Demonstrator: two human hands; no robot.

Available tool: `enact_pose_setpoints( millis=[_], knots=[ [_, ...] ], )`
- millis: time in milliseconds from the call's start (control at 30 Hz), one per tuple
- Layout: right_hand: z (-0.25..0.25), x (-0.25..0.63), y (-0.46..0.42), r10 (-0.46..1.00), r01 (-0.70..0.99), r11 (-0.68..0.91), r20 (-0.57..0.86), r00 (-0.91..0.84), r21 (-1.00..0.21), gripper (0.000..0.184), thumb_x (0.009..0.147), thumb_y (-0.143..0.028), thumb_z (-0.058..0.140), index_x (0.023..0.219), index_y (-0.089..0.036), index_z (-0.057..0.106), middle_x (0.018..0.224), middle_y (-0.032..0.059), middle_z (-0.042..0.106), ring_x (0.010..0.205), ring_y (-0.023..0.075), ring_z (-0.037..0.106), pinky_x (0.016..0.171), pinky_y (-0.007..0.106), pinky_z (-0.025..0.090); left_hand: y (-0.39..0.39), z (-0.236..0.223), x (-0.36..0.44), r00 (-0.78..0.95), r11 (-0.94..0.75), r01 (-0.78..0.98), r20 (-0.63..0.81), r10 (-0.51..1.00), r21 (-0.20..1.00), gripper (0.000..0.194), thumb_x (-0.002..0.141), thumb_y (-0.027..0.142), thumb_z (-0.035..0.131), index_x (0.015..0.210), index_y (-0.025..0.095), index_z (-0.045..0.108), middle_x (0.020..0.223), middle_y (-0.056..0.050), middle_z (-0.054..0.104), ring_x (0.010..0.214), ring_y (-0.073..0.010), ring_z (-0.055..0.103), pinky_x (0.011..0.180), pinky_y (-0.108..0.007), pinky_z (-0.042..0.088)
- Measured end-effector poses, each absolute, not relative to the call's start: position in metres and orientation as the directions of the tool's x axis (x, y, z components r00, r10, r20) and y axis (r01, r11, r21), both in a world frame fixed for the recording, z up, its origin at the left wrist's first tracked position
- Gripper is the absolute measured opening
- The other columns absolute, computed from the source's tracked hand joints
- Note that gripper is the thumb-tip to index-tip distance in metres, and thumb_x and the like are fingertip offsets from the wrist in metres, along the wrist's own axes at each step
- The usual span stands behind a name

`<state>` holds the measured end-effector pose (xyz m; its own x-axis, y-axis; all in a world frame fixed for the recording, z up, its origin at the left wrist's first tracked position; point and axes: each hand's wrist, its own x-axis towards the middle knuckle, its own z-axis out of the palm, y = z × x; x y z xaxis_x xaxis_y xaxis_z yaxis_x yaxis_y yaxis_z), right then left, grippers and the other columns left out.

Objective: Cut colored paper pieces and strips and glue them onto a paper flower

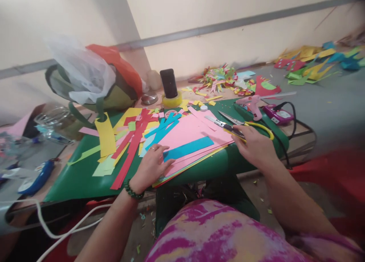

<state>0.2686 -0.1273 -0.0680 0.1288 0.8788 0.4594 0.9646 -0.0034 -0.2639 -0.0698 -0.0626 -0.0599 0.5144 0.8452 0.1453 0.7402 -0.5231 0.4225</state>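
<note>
My right hand is closed around a yellow and black utility knife, its blade pointing left over the pink paper. Beside it lie scissors with yellow handles, partly hidden by that hand. My left hand has its thumb and index finger apart, resting at the left end of a blue paper strip. That strip lies flat on a stack of pink paper sheets, with other colours showing underneath. More blue strips lie just beyond my left hand.
Red strips and a yellow piece cover the green mat's left side. A phone stands in a yellow tape roll. At right are a pink glue gun and a purple corded box. A bag stands back left.
</note>
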Motion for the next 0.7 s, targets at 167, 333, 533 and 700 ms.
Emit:
enact_pose_setpoints(
  millis=[167,333,533,700],
  knots=[
    [-0.084,0.272,-0.099,0.922,0.997,0.000,0.387,0.032,-0.082,0.029,0.091,-0.025,0.048,0.110,-0.010,0.065,0.097,0.0195,0.070,0.092,0.0355,0.060,0.079,0.047,0.050,-0.052,-0.054,-0.050,0.452,-0.400,0.808,-0.019,0.892,0.433,0.024,0.077,0.033,0.067,0.094,0.018,0.060,0.089,-0.006,0.063,0.083,-0.0223,0.060,0.074,-0.034,0.048],
    [-0.083,0.252,-0.104,0.826,0.943,0.296,0.536,-0.174,-0.150,0.029,0.095,-0.029,0.049,0.113,-0.013,0.064,0.113,0.0163,0.068,0.105,0.0318,0.058,0.092,0.047,0.048,-0.050,-0.046,-0.046,0.490,-0.389,0.801,-0.124,0.863,0.456,0.018,0.076,0.035,0.060,0.067,0.020,0.053,0.070,0.000,0.056,0.067,-0.0175,0.052,0.061,-0.028,0.039],
    [-0.081,0.228,-0.094,0.814,0.830,0.514,0.427,-0.393,-0.215,0.033,0.093,-0.031,0.057,0.122,-0.016,0.061,0.128,0.0156,0.064,0.120,0.0294,0.058,0.102,0.047,0.046,-0.025,-0.022,-0.070,0.420,-0.345,0.708,0.025,0.907,0.616,0.034,0.082,0.051,0.051,0.070,0.019,0.055,0.063,0.002,0.054,0.062,-0.0142,0.050,0.058,-0.025,0.040],
    [-0.071,0.215,-0.078,0.860,0.835,0.505,0.215,-0.464,-0.219,0.040,0.089,-0.028,0.063,0.126,-0.015,0.059,0.130,0.0167,0.063,0.122,0.0289,0.057,0.102,0.044,0.046,0.009,-0.016,-0.092,0.193,-0.152,0.919,-0.078,0.978,0.365,0.024,0.076,0.041,0.061,0.072,0.018,0.062,0.065,-0.002,0.062,0.066,-0.0204,0.060,0.058,-0.028,0.043]
  ],
)
